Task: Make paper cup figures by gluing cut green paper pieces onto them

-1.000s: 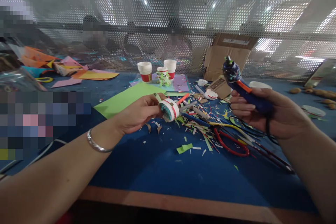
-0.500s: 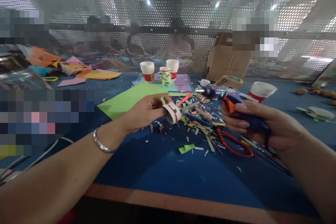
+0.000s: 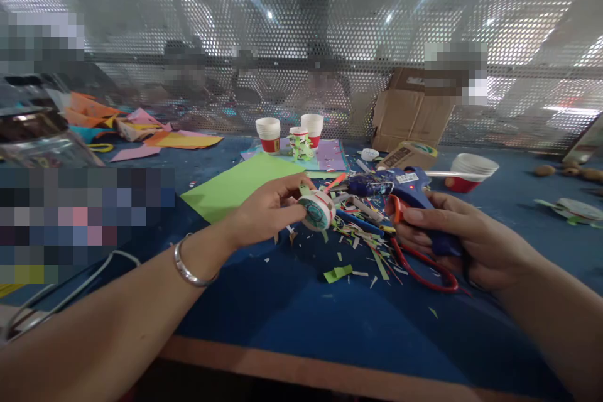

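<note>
Between the fingers and thumb of my left hand [image 3: 268, 210] is a small round paper-cup piece [image 3: 316, 211], white and red at the rim with a teal pattern on its face. A bit of green paper shows by those fingertips. My right hand [image 3: 452, 232] is wrapped round the handle of a blue hot glue gun [image 3: 407, 185] with an orange trigger and a white glue stick out of its back. The gun's nozzle points left, close to the cup piece; I cannot tell if they touch. Red-handled scissors [image 3: 424, 270] lie under my right hand among paper scraps.
A green paper sheet [image 3: 235, 188] lies behind my left hand. Stacked paper cups [image 3: 268, 135] and a green-trimmed cup figure [image 3: 300, 143] stand at the back. A cardboard box [image 3: 409, 107], more cups [image 3: 472, 169] and a paper turtle [image 3: 577, 208] are right; a jar [image 3: 42, 138] is left.
The glue gun has come down and left, closer to the cup piece. The cup piece has turned so its patterned face shows more, and has shifted slightly right.
</note>
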### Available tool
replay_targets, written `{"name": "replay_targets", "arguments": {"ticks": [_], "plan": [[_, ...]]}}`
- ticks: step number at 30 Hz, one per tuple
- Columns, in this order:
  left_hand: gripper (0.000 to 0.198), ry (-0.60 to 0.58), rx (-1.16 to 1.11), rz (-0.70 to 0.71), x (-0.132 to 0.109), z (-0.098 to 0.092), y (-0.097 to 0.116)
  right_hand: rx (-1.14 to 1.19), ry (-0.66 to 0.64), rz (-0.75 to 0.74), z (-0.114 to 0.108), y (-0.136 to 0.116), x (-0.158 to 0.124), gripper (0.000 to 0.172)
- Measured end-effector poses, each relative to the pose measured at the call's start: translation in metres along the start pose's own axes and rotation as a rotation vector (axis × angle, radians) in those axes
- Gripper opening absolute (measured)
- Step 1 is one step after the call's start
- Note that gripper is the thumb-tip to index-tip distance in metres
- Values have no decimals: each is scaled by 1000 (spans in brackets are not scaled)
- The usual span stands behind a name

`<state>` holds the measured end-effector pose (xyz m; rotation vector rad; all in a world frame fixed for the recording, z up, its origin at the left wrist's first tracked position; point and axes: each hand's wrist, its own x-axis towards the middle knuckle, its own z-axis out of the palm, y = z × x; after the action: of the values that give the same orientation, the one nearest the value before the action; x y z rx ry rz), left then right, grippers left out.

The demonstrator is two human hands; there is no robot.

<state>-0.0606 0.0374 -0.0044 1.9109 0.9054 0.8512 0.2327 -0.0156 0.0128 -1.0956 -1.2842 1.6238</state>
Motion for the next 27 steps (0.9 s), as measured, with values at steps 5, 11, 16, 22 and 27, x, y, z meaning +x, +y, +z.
{"name": "replay_targets", "arguments": {"ticks": [5,11,16,22,27], "plan": [[18,-81,-104,-44,2,2,-2,-6,3,7,1,2,1,41],[27,-51,-209,-82,1,3,3,63,27,-78,5,-1,1,40],[26,-27,-263,-115,1,3,4,-2,115,-41,4,2,0,38],[31,20,-149,-74,3,0,2,-145,223,2,0,12,1,43],[29,-3,-32,-40,3,-1,2,-255,273,-13,8,9,0,38]]}}
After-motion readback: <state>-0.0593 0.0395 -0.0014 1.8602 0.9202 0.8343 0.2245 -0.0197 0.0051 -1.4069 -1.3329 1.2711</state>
